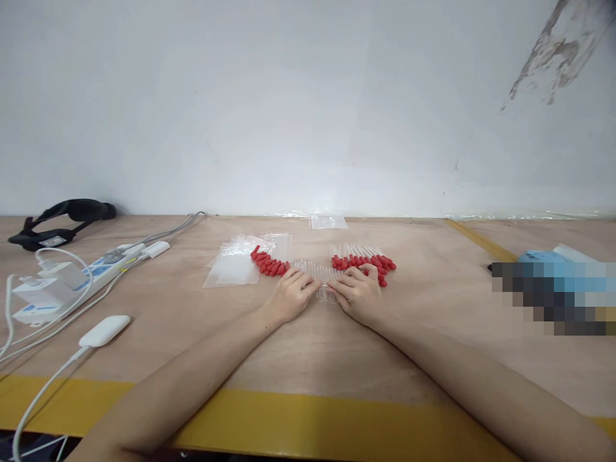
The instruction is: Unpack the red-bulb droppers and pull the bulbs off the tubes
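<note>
- Lying between left hand (291,295) and right hand (359,292), about equally near: row of clear slender pieces (322,273), long axes running roughly forward.
- Both hands touching the row; whether gripping, cannot tell.

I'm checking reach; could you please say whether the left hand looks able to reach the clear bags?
Probably yes: the clear bags lie near the left hand, their left part uncovered, though red tips overlap their right.

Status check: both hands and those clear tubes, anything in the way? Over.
Left hand, right hand: both on the clear tubes. Tubes lying side by side. Red-tipped pile just beyond right hand; nothing seen blocking either.
</note>
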`<control>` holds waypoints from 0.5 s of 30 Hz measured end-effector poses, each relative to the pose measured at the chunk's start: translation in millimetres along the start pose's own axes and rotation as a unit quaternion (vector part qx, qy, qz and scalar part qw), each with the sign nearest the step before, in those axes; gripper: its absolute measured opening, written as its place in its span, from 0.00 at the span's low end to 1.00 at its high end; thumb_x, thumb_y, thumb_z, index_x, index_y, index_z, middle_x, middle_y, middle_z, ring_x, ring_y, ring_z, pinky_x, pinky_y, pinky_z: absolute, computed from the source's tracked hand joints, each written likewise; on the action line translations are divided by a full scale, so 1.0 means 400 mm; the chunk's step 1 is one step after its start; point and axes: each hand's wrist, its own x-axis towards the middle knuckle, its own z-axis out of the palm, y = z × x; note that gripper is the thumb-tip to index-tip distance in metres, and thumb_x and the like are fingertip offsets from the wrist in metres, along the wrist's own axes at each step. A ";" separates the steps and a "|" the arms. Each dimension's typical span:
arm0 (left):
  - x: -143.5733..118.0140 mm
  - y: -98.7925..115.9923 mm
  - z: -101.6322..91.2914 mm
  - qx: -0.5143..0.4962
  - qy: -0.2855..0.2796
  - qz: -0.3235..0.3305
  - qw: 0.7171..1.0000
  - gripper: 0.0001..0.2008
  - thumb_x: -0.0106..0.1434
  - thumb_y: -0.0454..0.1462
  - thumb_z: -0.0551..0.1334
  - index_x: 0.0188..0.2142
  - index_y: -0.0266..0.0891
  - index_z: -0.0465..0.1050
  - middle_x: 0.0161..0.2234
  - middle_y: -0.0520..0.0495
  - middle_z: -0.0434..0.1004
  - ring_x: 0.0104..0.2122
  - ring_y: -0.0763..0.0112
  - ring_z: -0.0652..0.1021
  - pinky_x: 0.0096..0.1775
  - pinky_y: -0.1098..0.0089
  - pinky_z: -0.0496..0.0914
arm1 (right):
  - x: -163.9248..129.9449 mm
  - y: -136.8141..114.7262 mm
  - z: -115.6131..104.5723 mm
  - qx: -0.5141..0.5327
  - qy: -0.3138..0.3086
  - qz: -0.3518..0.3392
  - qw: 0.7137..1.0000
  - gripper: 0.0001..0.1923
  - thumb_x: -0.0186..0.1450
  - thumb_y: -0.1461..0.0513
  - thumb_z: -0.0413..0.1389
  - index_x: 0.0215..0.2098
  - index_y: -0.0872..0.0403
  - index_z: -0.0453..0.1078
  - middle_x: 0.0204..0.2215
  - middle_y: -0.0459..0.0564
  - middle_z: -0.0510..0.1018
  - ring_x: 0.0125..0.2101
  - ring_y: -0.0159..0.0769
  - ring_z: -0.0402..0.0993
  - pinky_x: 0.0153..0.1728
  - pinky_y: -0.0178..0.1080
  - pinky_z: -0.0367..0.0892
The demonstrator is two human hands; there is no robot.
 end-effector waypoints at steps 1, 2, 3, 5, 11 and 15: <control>0.000 0.000 0.000 0.003 0.002 0.008 1.000 0.12 0.64 0.31 0.48 0.34 0.37 0.71 0.24 0.48 0.67 0.26 0.72 0.67 0.36 0.68 0.63 | -0.001 0.002 0.002 -0.012 0.012 -0.015 1.000 0.13 0.65 0.57 0.45 0.37 0.48 0.71 0.28 0.46 0.77 0.33 0.33 0.63 0.45 0.44 0.43; -0.001 0.000 0.000 0.005 0.005 0.014 1.000 0.12 0.64 0.31 0.48 0.34 0.37 0.70 0.24 0.49 0.66 0.26 0.72 0.66 0.35 0.68 0.63 | -0.003 0.004 0.002 -0.022 0.029 -0.032 0.999 0.12 0.65 0.58 0.46 0.37 0.48 0.71 0.26 0.46 0.77 0.32 0.32 0.63 0.44 0.43 0.45; -0.002 0.000 0.000 0.005 0.007 0.020 1.000 0.12 0.63 0.31 0.49 0.33 0.36 0.70 0.23 0.49 0.65 0.25 0.72 0.65 0.35 0.69 0.64 | -0.005 0.007 0.003 -0.029 0.049 -0.051 0.997 0.11 0.64 0.58 0.48 0.36 0.49 0.71 0.25 0.46 0.76 0.32 0.32 0.63 0.42 0.43 0.46; -0.004 0.000 0.000 0.003 0.012 0.029 0.999 0.11 0.63 0.30 0.50 0.32 0.36 0.70 0.23 0.49 0.64 0.25 0.73 0.64 0.35 0.69 0.64 | -0.008 0.012 0.003 -0.038 0.086 -0.088 0.992 0.09 0.63 0.60 0.50 0.34 0.51 0.71 0.22 0.46 0.75 0.30 0.32 0.63 0.39 0.41 0.49; -0.009 0.003 -0.002 -0.021 0.020 0.020 0.999 0.10 0.64 0.33 0.51 0.31 0.36 0.70 0.22 0.50 0.63 0.25 0.73 0.64 0.34 0.69 0.64 | -0.012 0.021 0.004 -0.036 0.118 -0.146 0.982 0.08 0.63 0.63 0.49 0.34 0.54 0.70 0.22 0.47 0.73 0.28 0.31 0.63 0.32 0.37 0.55; -0.014 0.002 -0.006 -0.039 0.033 0.013 0.999 0.10 0.63 0.32 0.51 0.32 0.36 0.70 0.23 0.50 0.64 0.25 0.74 0.65 0.35 0.69 0.64 | -0.021 0.032 -0.002 -0.032 0.125 -0.172 0.977 0.09 0.63 0.66 0.49 0.37 0.55 0.70 0.24 0.47 0.74 0.30 0.32 0.64 0.32 0.37 0.57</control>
